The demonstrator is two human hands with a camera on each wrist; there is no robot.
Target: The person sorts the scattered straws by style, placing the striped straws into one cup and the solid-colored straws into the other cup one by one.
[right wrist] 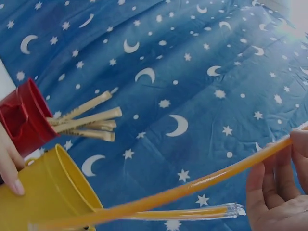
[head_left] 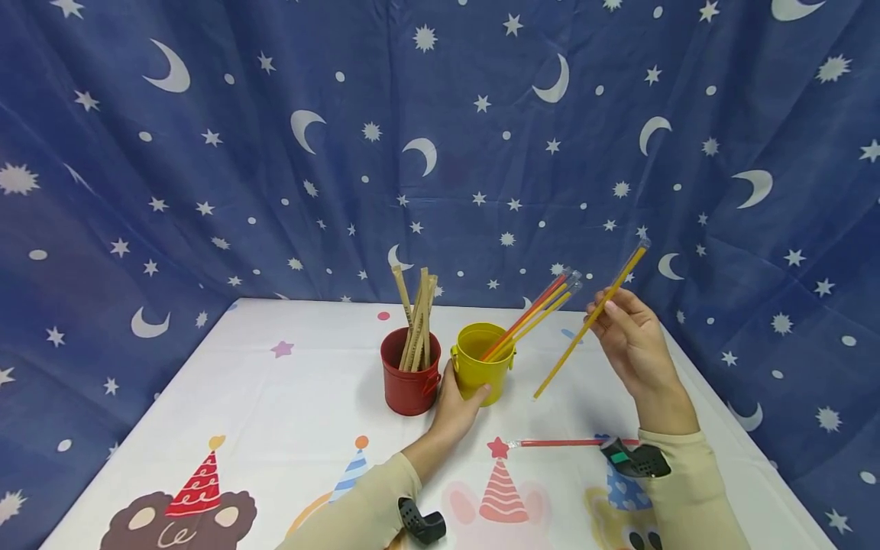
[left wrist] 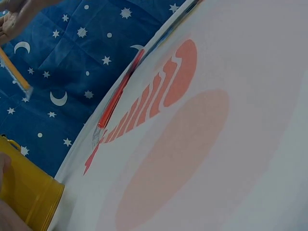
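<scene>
My right hand pinches an orange drinking straw in a clear wrapper, raised at a slant right of the yellow bucket. In the right wrist view, the thumb and fingers hold the straw near one end. My left hand grips the yellow bucket low on its side, thumb across the front. Several wrapped red and orange straws lean out of that bucket to the right. A wrapped red straw lies on the table near my right wrist, partly hidden by it.
Left of the yellow bucket, close to it, stands a red bucket with several tan paper-wrapped sticks. The white tablecloth has printed animals in party hats. A blue curtain with moons and stars hangs behind the table.
</scene>
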